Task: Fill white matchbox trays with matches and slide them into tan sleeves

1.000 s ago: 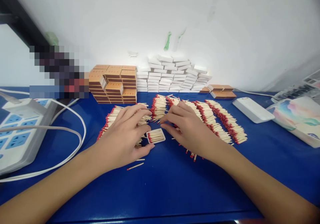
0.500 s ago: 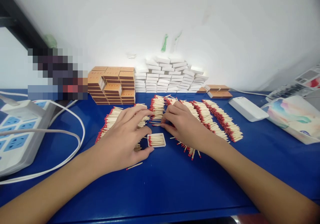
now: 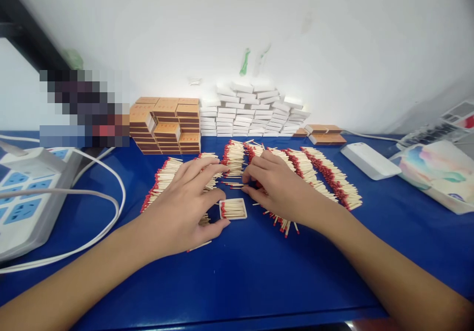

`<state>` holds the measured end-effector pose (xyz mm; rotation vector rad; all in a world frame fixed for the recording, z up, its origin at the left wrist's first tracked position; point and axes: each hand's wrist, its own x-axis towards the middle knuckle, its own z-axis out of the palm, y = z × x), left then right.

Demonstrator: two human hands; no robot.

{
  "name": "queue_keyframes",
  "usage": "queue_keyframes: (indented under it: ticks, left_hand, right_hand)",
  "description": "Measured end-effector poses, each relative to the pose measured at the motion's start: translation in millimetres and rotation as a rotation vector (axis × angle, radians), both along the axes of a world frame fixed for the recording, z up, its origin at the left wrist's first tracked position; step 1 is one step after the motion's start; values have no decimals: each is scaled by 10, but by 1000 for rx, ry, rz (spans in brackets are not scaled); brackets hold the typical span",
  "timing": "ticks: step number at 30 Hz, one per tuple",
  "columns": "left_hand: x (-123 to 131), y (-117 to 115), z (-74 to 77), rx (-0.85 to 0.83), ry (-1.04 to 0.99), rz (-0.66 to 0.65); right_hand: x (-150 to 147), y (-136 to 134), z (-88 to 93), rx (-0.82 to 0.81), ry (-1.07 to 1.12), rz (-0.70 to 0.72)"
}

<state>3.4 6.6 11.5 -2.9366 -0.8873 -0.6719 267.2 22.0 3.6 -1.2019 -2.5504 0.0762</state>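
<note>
A small white matchbox tray [image 3: 241, 216], partly filled with red-tipped matches, lies flat on the blue table. The thumb and a finger of my left hand [image 3: 185, 205] close on the left end of the tray, while its other fingers reach over the match rows behind. My right hand [image 3: 272, 183] is curled to the right of the tray, thumb and forefinger close together at the ends of some loose matches [image 3: 235, 183]. Red heads show beneath its fingers; how many matches are in its grip is hidden. A single match [image 3: 200, 246] lies below my left hand.
Rows of matches [image 3: 333, 178] fan out behind both hands. Against the wall stand stacked brown matchboxes [image 3: 166, 124] and piled white trays [image 3: 246, 106]. To the left are a power strip [image 3: 33, 212] and looping white cables [image 3: 118, 188]; a white rectangular device [image 3: 370, 161] lies to the right.
My right thumb and forefinger have parted slightly and shifted a little right, showing more of the loose matches. My left hand stays at the tray; the whole view has shifted slightly.
</note>
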Motion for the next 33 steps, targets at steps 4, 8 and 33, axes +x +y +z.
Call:
queue_keyframes:
  ticks: [4,8,33]
  left_hand:
    - [2,0,1,3,2,1]
    - [-1,3,5,5,0,2]
    - [1,4,14,-8,9,3]
  right_hand:
    - [-23,2,4,-9,-37,-13]
    - [-28,5,15,-17,-80,-24]
    - [-69,-126,141,13,-40,46]
